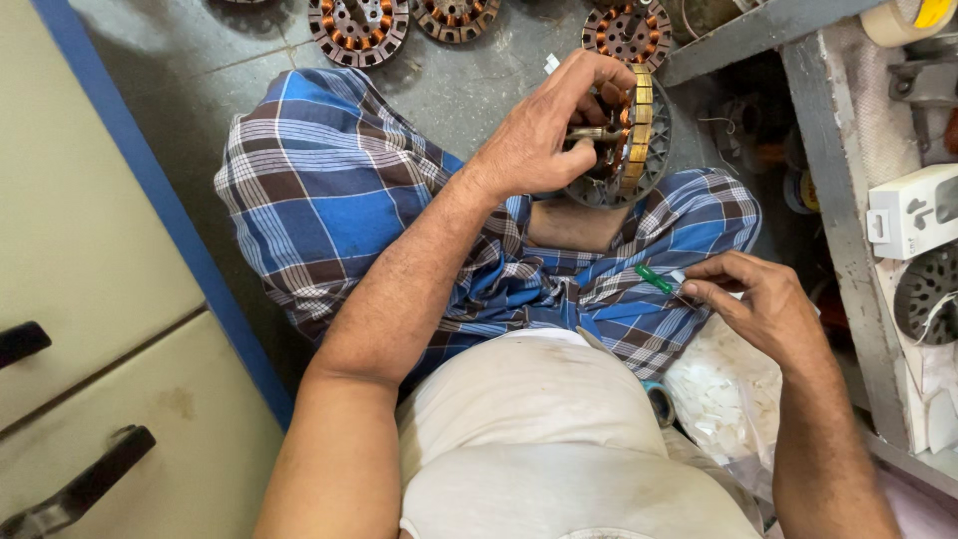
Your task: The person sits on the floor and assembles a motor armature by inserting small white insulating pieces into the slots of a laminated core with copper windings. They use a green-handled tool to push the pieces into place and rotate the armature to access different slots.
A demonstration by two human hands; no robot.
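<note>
Head view, left to right. A cream cabinet with two dark handles fills the left edge, bordered by a blue strip against the grey floor. The person sits on the floor in a blue checked cloth and a pale shirt.

At the top, three loose stators with copper coils lie on the floor: one left of centre, one beside it, and a third just above the held part.

The left hand reaches across the lap, its grip closed on a stator standing on edge at the knee; thumb and fingers wrap its hub and shaft and hide much of the centre. Yellow slot pieces show along its rim.

The right hand rests low on the right thigh, well apart from the stator, its fingertips pinched on a thin green-handled tool whose tip points left. Beneath that wrist lies a clear bag of small white pieces.

On the right a grey wooden frame closes off the lap. Beyond it sit a tape roll at the top corner, a white switch box, and a dark slotted disc cut off by the edge.
</note>
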